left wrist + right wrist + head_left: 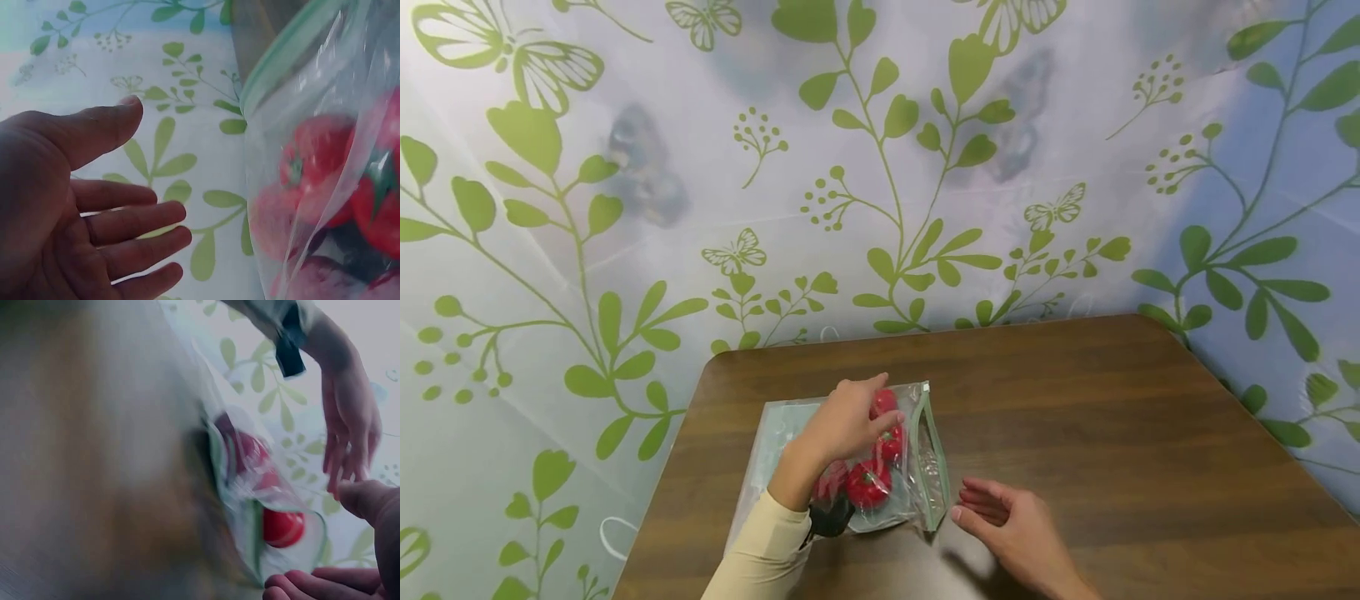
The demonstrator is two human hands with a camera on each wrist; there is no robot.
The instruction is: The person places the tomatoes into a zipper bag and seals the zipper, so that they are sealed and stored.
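Observation:
A clear zip bag (904,496) with a green-edged mouth (946,475) lies on the wooden table. Its mouth gapes toward the right. Several red, tomato-like vegetables (868,485) with green stems are inside. My left hand (844,423) is over the bag in the head view, its fingers spread and holding nothing. In the left wrist view the left hand (106,219) appears beside the bag (262,144), apart from it. Just right of the bag's mouth is my right hand (1026,529), fingers loosely bent, gripping nothing. The right wrist view is partly blurred.
The brown table (1112,417) extends to the right of the bag and behind it. A cloth backdrop (820,283) with green leaves and butterflies hangs behind the table. A dark wrist device (832,514) sits at the left sleeve, overlapping the bag.

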